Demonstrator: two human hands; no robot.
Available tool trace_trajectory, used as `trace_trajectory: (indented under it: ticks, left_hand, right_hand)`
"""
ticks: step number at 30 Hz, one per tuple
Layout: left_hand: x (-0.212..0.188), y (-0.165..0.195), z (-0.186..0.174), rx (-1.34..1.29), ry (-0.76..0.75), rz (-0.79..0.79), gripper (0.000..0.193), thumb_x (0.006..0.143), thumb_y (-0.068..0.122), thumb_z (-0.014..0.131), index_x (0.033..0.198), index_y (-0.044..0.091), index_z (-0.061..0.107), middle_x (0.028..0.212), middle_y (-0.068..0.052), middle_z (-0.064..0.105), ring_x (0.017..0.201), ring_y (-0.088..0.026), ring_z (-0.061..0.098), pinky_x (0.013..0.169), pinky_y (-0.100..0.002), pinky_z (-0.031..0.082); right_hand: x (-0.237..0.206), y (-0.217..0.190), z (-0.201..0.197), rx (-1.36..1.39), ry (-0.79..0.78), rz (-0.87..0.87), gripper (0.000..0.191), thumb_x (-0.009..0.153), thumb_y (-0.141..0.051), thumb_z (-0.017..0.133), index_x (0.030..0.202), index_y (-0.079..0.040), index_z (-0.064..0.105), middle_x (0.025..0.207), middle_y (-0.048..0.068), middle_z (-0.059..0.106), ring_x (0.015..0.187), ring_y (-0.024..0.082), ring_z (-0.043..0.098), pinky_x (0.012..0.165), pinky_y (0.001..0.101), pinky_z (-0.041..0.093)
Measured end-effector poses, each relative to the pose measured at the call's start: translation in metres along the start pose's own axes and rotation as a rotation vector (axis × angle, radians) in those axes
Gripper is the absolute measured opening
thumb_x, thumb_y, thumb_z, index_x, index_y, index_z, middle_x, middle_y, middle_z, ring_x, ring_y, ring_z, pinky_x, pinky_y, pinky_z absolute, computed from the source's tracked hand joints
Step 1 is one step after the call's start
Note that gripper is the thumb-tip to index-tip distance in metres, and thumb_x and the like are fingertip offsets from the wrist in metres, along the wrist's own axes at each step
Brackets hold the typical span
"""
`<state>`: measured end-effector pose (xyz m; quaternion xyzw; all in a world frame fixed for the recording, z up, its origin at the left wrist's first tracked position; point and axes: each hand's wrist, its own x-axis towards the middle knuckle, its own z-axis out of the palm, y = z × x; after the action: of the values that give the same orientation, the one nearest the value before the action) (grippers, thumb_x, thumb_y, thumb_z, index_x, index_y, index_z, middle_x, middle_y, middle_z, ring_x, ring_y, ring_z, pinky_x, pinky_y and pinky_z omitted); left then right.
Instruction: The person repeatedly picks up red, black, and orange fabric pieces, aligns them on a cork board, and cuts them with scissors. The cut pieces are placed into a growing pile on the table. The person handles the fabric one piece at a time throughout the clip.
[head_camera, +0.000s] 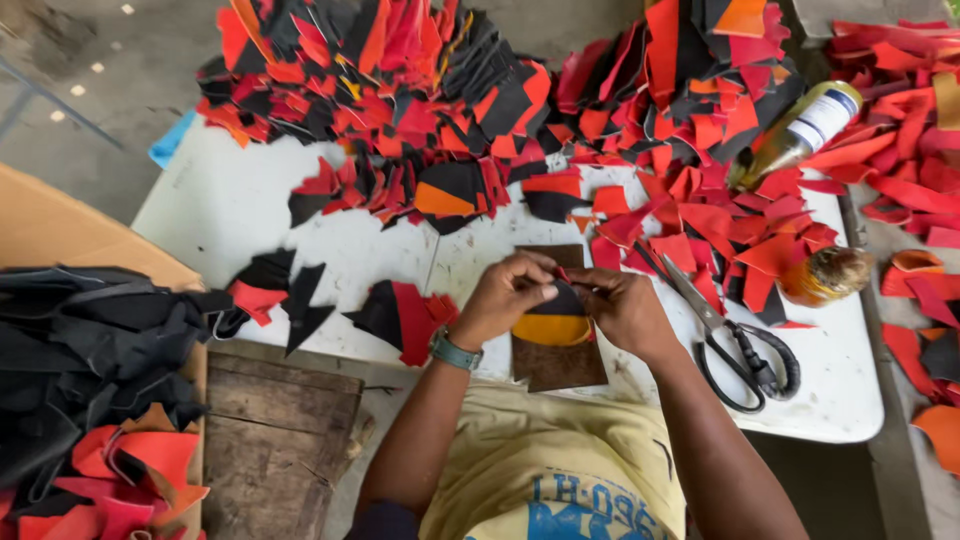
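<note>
My left hand (505, 296) and my right hand (622, 308) meet over a small leather piece (556, 318) that is black on top and orange below. Both hands pinch its upper edge, fingertips almost touching. The piece lies over a dark brown rectangular board (560, 365) resting on the white table (330, 260) near its front edge. A grey watch is on my left wrist.
Large heaps of red, orange and black leather scraps (420, 90) cover the table's far side. Black-handled scissors (735, 345) lie right of my hands. A glue bottle (800, 130) and a round pot (825, 275) sit at the right. A cardboard box of scraps (90, 400) stands left.
</note>
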<state>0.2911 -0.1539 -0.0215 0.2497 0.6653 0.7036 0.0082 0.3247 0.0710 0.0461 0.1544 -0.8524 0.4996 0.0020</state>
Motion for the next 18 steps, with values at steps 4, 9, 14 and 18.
trace_trajectory:
  ticks: [4, 9, 14, 18]
  left_hand:
    - [0.004, 0.019, -0.008, 0.036, -0.015, -0.017, 0.014, 0.094, 0.009, 0.075, 0.100, 0.001, 0.065, 0.119, -0.007, 0.071, 0.091, -0.007, 0.065, 0.082, -0.025, 0.056]
    - [0.001, 0.051, -0.002, 0.241, 0.069, -0.038, 0.014, 0.094, 0.008, 0.076, 0.099, -0.001, 0.067, 0.102, -0.009, 0.077, 0.088, -0.009, 0.069, 0.080, -0.027, 0.057]
    - [-0.007, 0.075, 0.000, 0.282, 0.102, 0.019, 0.042, 0.087, 0.009, 0.076, 0.120, -0.001, 0.052, 0.106, -0.009, 0.073, 0.099, -0.017, 0.071, 0.087, -0.031, 0.055]
    - [0.001, 0.102, -0.041, 0.544, -0.126, 0.010, 0.021, 0.087, 0.009, 0.075, 0.107, 0.003, 0.069, 0.098, -0.012, 0.075, 0.090, -0.023, 0.074, 0.084, -0.035, 0.056]
  right_hand:
    - [0.002, -0.014, -0.002, 0.057, -0.036, 0.001, 0.025, 0.095, -0.008, 0.067, 0.117, -0.006, 0.077, 0.086, 0.003, 0.079, 0.071, 0.005, 0.062, 0.066, 0.0260, 0.055]
    - [0.002, -0.018, 0.001, 0.341, -0.120, 0.215, 0.029, 0.095, -0.009, 0.066, 0.123, -0.006, 0.072, 0.077, 0.003, 0.070, 0.060, 0.009, 0.058, 0.057, 0.0269, 0.049]
    - [-0.001, -0.017, 0.020, 0.248, 0.018, 0.088, 0.032, 0.093, -0.005, 0.073, 0.125, -0.001, 0.075, 0.089, 0.008, 0.069, 0.075, 0.011, 0.057, 0.067, 0.0280, 0.047]
    - [-0.003, -0.026, 0.039, 0.290, 0.012, 0.067, 0.050, 0.087, -0.005, 0.076, 0.134, -0.004, 0.061, 0.111, 0.009, 0.076, 0.098, 0.010, 0.071, 0.084, 0.0272, 0.058]
